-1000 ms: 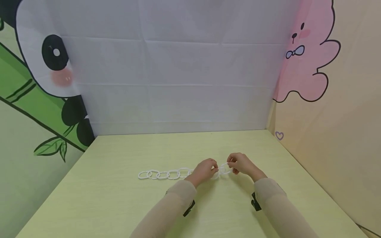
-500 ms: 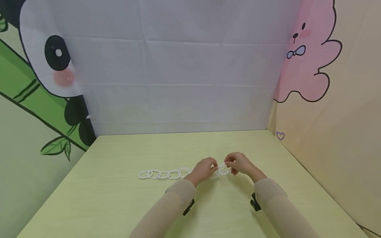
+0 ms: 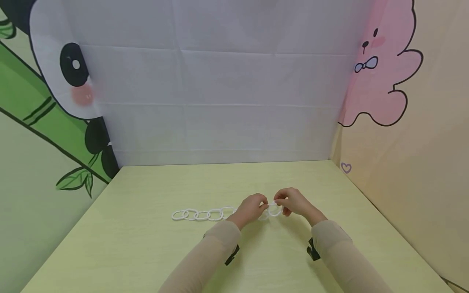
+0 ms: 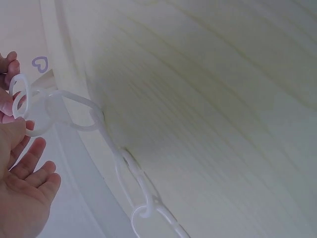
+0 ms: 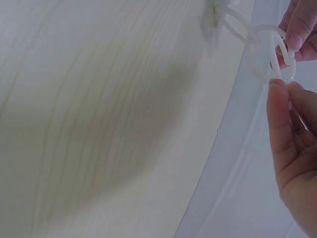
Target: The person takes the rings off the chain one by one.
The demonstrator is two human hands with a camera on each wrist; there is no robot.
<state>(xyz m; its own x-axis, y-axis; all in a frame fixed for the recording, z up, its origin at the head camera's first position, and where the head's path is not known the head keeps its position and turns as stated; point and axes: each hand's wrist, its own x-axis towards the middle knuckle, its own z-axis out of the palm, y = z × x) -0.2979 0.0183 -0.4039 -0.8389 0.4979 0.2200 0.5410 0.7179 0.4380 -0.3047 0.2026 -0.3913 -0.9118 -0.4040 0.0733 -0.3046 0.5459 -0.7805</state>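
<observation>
A chain of white plastic links (image 3: pixel 201 219) runs along the table, its left part lying flat and its right end raised. My left hand (image 3: pixel 250 209) pinches a link (image 4: pixel 35 133) at that raised end between thumb and fingertips. Just to the right, my right hand (image 3: pixel 294 202) pinches another white link (image 4: pixel 27 95) with thumb and forefinger. In the right wrist view the two held links overlap between the left hand (image 5: pixel 303 29) and the right hand's fingertips. Whether one passes through the other I cannot tell. My left hand and wrist hide some of the chain in the head view.
The pale yellow wooden table (image 3: pixel 146 252) reaches back to a white cloth backdrop (image 3: pixel 220 81). Walls with a painted panda (image 3: pixel 51 73) and a pink animal (image 3: pixel 384 93) stand at the sides. Dark straps (image 3: pixel 232 255) hang under both sleeves.
My right hand has moved slightly left, bringing its link closer to my left hand. The left hand and the flat part of the chain stay nearly still.
</observation>
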